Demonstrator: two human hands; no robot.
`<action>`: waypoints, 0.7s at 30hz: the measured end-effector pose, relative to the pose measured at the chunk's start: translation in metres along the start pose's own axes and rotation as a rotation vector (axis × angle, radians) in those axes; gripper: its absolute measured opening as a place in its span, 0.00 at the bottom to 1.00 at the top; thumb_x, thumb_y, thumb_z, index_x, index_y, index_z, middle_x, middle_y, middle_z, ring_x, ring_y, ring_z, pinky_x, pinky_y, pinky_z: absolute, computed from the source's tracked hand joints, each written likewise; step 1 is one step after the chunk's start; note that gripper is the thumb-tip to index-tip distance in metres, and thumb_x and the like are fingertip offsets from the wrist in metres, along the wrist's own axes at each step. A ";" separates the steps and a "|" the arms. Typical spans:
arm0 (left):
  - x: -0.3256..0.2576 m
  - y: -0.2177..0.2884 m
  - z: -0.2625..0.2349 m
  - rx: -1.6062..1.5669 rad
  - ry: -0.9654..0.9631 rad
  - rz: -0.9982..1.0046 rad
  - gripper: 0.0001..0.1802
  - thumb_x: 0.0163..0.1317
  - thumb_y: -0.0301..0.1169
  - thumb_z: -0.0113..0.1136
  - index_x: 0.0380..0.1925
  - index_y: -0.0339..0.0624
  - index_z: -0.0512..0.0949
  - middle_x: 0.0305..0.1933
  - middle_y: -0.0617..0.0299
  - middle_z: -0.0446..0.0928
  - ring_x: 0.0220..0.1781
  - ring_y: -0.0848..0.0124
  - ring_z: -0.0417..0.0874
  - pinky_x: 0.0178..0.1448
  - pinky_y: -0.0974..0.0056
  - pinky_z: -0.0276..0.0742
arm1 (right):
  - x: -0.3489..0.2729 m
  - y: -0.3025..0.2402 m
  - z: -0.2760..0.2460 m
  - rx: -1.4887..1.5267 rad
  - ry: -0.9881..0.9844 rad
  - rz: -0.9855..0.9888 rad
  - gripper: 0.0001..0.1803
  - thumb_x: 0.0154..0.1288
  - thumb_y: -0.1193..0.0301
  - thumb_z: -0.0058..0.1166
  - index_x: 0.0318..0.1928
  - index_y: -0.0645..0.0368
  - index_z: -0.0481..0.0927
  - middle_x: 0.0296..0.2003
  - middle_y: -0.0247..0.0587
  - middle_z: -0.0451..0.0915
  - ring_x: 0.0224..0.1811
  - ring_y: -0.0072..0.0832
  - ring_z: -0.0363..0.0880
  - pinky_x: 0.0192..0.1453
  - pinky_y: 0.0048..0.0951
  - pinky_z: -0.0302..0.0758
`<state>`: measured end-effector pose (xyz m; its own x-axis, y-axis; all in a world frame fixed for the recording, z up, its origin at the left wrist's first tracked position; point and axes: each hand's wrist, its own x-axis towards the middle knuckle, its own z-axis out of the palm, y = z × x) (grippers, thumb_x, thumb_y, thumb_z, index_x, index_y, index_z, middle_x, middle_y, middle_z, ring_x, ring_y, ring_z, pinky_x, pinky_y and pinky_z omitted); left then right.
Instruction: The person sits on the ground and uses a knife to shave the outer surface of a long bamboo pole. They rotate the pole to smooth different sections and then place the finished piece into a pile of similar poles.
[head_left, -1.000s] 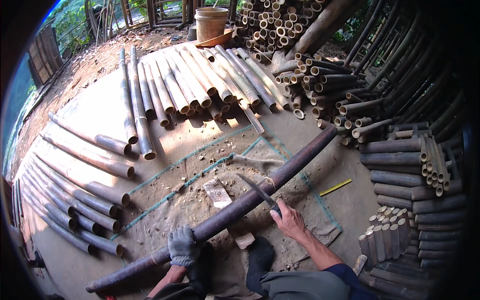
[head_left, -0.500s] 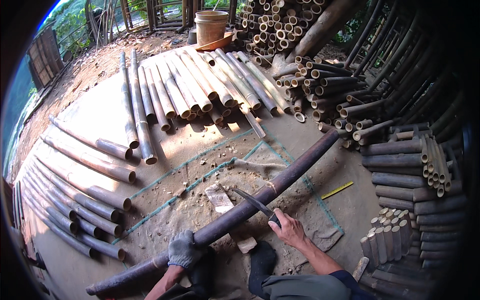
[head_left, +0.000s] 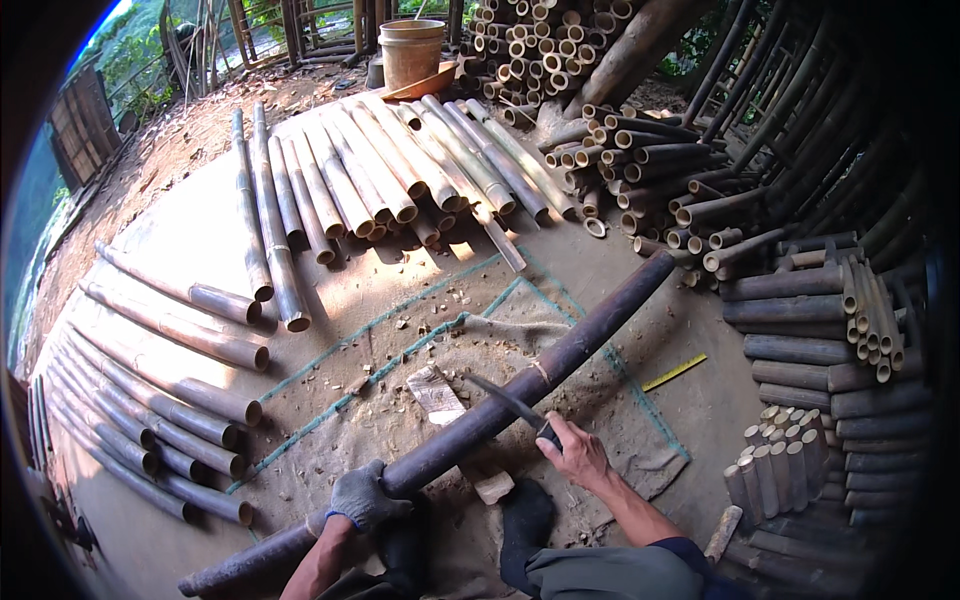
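A long dark bamboo pole (head_left: 440, 457) slants from the lower left up to the right in front of me. My left hand (head_left: 366, 497), in a grey knit glove, is closed round its lower part. In my bare right hand (head_left: 578, 456) is the handle of a knife (head_left: 512, 405) with a long dark blade. The blade crosses the pole just below a pale node ring, its tip pointing up and left. Whether the edge touches the bamboo I cannot tell. Beneath the pole lie a pale wood block (head_left: 436, 392) and a smaller wood piece (head_left: 493, 486), close to my dark-shod feet.
A cloth with green edging (head_left: 535, 335), strewn with chips, covers the ground. Bamboo poles lie at left (head_left: 215, 347) and ahead (head_left: 370, 165). Cut bamboo lengths (head_left: 790, 310) are stacked at right. A yellow ruler (head_left: 675, 372) lies right of the pole; a bucket (head_left: 411, 55) stands far off.
My gloved left hand has turned on the pole, its blue cuff now showing. The pole has shifted slightly. My right hand and the knife stay nearly where they were.
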<state>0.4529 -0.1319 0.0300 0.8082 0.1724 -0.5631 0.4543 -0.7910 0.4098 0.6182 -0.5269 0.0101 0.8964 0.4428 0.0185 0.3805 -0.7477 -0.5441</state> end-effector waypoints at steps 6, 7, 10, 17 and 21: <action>-0.011 0.009 0.058 0.250 0.584 0.201 0.43 0.43 0.55 0.85 0.55 0.45 0.77 0.49 0.50 0.81 0.53 0.47 0.84 0.65 0.42 0.76 | 0.011 0.020 0.006 0.158 0.074 0.236 0.27 0.83 0.51 0.58 0.65 0.61 0.77 0.48 0.65 0.88 0.51 0.66 0.89 0.50 0.61 0.84; -0.007 -0.004 0.064 0.237 0.568 0.182 0.44 0.43 0.55 0.86 0.55 0.45 0.76 0.50 0.50 0.81 0.53 0.47 0.83 0.65 0.42 0.76 | 0.007 0.001 0.008 0.129 -0.057 0.117 0.27 0.83 0.51 0.59 0.65 0.61 0.78 0.49 0.66 0.88 0.52 0.67 0.89 0.51 0.60 0.85; 0.006 -0.005 0.069 0.136 0.510 0.210 0.40 0.45 0.53 0.85 0.52 0.45 0.77 0.50 0.49 0.81 0.56 0.46 0.83 0.63 0.42 0.77 | -0.006 0.015 0.015 0.042 0.065 0.033 0.28 0.84 0.50 0.58 0.66 0.62 0.77 0.48 0.64 0.88 0.48 0.68 0.89 0.49 0.60 0.84; -0.001 -0.003 0.050 0.060 0.425 0.182 0.38 0.46 0.53 0.84 0.51 0.42 0.79 0.47 0.46 0.83 0.52 0.43 0.86 0.59 0.42 0.81 | 0.002 0.006 0.013 0.039 0.068 -0.025 0.26 0.84 0.49 0.57 0.63 0.60 0.77 0.47 0.64 0.88 0.49 0.66 0.89 0.47 0.61 0.82; 0.001 0.008 0.032 0.017 0.296 0.135 0.38 0.45 0.55 0.84 0.50 0.42 0.82 0.47 0.44 0.86 0.51 0.43 0.88 0.58 0.42 0.83 | 0.028 0.029 0.006 0.241 0.279 0.250 0.23 0.84 0.50 0.56 0.56 0.60 0.76 0.41 0.61 0.87 0.48 0.65 0.89 0.46 0.62 0.82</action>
<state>0.4457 -0.1570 0.0096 0.9358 0.2261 -0.2706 0.3310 -0.8276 0.4533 0.6528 -0.5339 -0.0100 0.9938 0.0877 0.0690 0.1099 -0.6633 -0.7402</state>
